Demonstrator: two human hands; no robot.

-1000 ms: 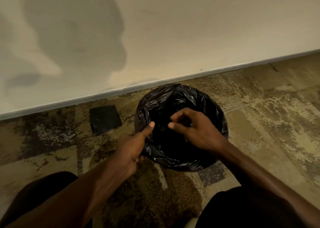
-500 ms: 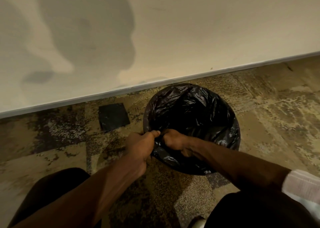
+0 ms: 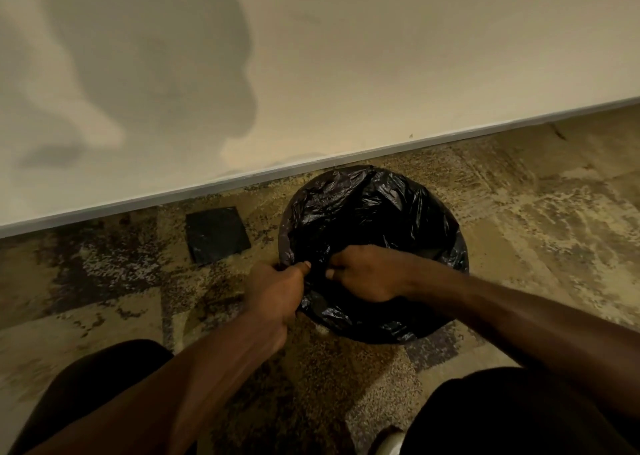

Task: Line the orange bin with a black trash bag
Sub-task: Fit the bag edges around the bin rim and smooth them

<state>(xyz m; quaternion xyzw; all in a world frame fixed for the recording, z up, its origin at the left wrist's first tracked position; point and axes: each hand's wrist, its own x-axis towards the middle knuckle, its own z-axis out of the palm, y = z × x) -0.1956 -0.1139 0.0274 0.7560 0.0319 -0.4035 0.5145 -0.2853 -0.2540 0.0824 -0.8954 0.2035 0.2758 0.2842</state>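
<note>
Black trash bag (image 3: 367, 219), a thin glossy plastic film full of creases and crumpled highlights, covers a round bin completely, draped over its rim and down the outer wall so that none of the bin's own surface shows. The lined bin stands on the floor just beside the baseboard (image 3: 311, 167), at the foot of a smooth, pale wall (image 3: 381, 56) that carries a soft grey shadow on its left part.

Both hands meet at the near-left edge of the rim. The left hand (image 3: 273, 292) is curled into a fist, thumb laid on top, fingers closed around a gathered fold of the film at the rim. The right hand (image 3: 367, 274) reaches across from the right, knuckles up, its fingers bent and pinched down on the plastic just beside the left thumb; the two hands are near each other but apart.

Left of the bin, flat on the floor, lies a dark square folded bag (image 3: 217, 235) with a matte, slightly ribbed face. The carpet (image 3: 536, 212) is a short, speckled pile in mottled tan, brown and grey patches. Dark-clothed knees fill the lower corners.
</note>
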